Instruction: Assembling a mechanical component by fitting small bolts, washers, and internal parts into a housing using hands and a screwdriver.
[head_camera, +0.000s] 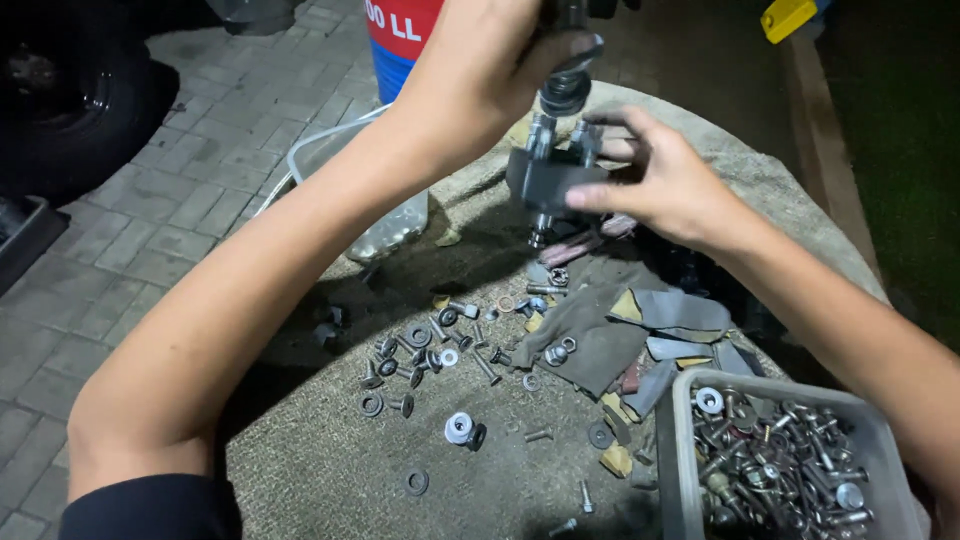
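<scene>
Left hand (490, 70) clamps a tool (565, 85) onto the grey metal part (545, 180) that the right hand's (670, 185) fingers steady, apparently mid-tightening; next calls for firm bracing.

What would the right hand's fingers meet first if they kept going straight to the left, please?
The right hand already has its fingers on the grey metal part; beyond it, probably the left hand, though depth is unclear.

- Bare sackcloth (320, 470) at lower left: open passage.
- Scattered bolts and washers (430, 350) clutter the centre.
- Grey bin (672, 450) blocks lower right; clear tub (390, 225) stands at left.
</scene>
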